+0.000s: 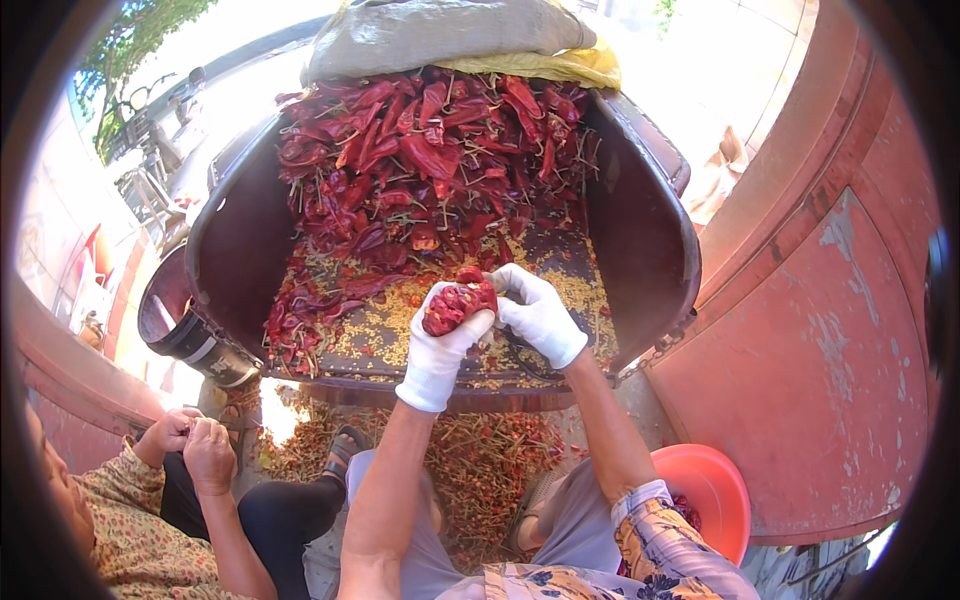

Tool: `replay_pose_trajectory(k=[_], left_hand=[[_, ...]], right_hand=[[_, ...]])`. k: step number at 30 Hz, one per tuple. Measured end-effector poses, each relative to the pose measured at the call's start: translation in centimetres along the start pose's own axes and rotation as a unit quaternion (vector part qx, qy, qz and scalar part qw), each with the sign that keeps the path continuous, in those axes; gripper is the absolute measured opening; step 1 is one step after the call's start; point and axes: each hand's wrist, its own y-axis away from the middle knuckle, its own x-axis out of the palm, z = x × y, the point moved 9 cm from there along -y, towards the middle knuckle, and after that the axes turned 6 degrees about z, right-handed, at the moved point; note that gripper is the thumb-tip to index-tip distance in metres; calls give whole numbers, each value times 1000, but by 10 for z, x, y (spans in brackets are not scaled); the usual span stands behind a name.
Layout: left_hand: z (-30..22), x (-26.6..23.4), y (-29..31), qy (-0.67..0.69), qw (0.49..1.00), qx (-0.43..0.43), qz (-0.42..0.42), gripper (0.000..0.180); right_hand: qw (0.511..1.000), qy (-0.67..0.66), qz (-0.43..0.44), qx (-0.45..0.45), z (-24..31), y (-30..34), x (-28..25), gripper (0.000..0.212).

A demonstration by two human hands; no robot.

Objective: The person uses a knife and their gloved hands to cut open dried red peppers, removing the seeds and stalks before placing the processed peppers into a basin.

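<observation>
Both my hands wear white gloves and meet over the near part of a dark cart bed. In my left hand several dried red chili peppers are gripped in a bunch. My right hand touches the bunch's upper right side, fingers pinched; what lies between its fingertips is too small to make out. Beyond my hands a large heap of dried red chilies with stems fills the bed's far part. Yellow seeds lie scattered on the bed floor below my hands.
Grey and yellow sacking covers the heap's far end. A dark bucket stands at left, near a seated co-worker's hands. An orange basin is at my right, before a worn red metal panel. Stem scraps litter the ground.
</observation>
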Motion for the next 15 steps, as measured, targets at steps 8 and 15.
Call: replay_pose_trajectory(k=[8, 15], left_hand=[[-28, 15, 10, -221, 965, 143, -10, 32], [-14, -24, -2, -58, 983, 109, -139, 50]], right_hand=[[924, 305, -226, -52, 9, -9, -67, 22], [893, 382, -237, -10, 0, -14, -69, 26]])
